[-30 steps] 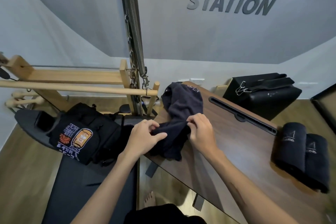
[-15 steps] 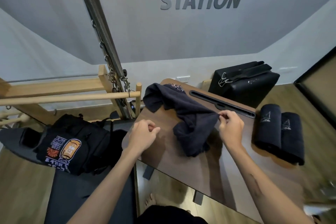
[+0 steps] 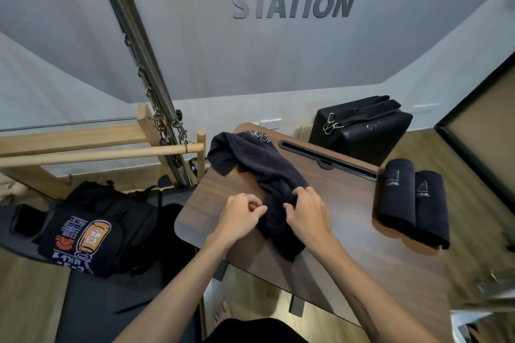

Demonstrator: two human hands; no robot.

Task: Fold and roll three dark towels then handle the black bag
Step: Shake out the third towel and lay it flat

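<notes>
The unrolled towel (image 3: 267, 172) lies bunched on the worktop (image 3: 348, 203), its long axis running from the far-left corner toward the hands. The right hand (image 3: 305, 213) grips its near end. The left hand (image 3: 241, 213), pinched at its edge, is equally near.

one head-worn wide view looks steeply down, close over the table (image 3: 348, 203).

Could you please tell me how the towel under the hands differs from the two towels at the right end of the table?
The loose towel lies crumpled and spread across the table; the two rolled towels are tight cylinders lying side by side. The left hand and right hand are gripping the loose towel; nothing touches the rolled ones. The loose towel sits mid-table; the rolled pair sits at the right edge. All are dark with pale logos.
</notes>
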